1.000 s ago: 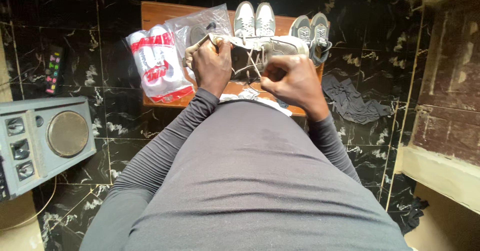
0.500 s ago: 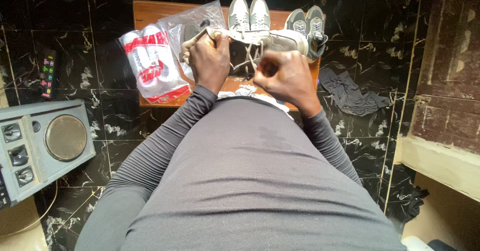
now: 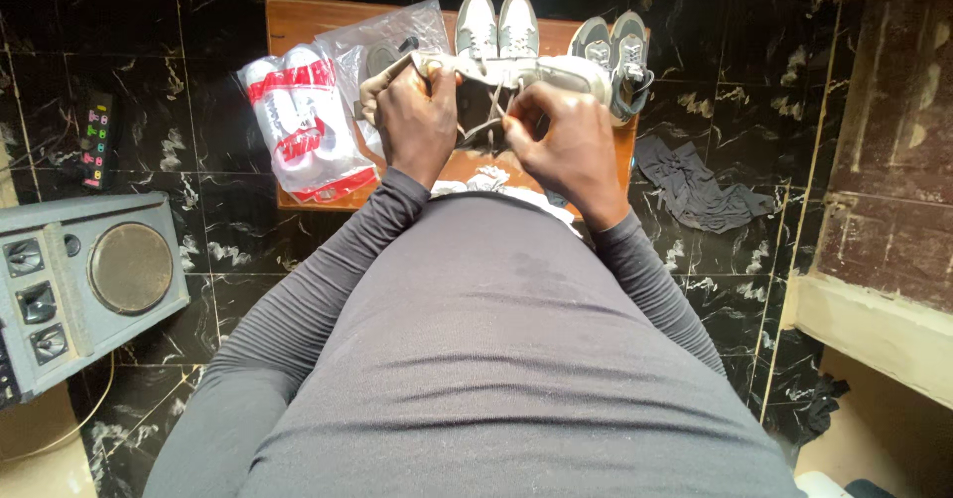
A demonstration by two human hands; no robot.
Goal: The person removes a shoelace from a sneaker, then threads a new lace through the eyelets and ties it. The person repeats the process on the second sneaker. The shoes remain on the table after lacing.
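At the far left we see a grey speaker box [image 3: 84,284] standing on the black marble floor [image 3: 199,41], with a small remote control [image 3: 95,139] lying above it near the wall. Moving right, a low wooden table [image 3: 298,16] carries a white plastic bag with red print [image 3: 303,126] and, just beside it, a clear plastic bag [image 3: 382,41].

Our left hand [image 3: 417,121] is raised over the table, its fingers closed around the toe end of a pale grey sneaker [image 3: 566,73] that lies sideways between both hands. Loose laces [image 3: 486,111] hang from the shoe in the gap between the hands. Our right hand [image 3: 566,141] pinches the laces with curled fingers, just under the shoe's heel end.

Behind the held shoe, a pair of grey sneakers [image 3: 496,26] stands upright on the table, and a darker grey pair [image 3: 617,46] sits at the table's right edge. Further right, a dark cloth [image 3: 695,185] lies crumpled on the floor.
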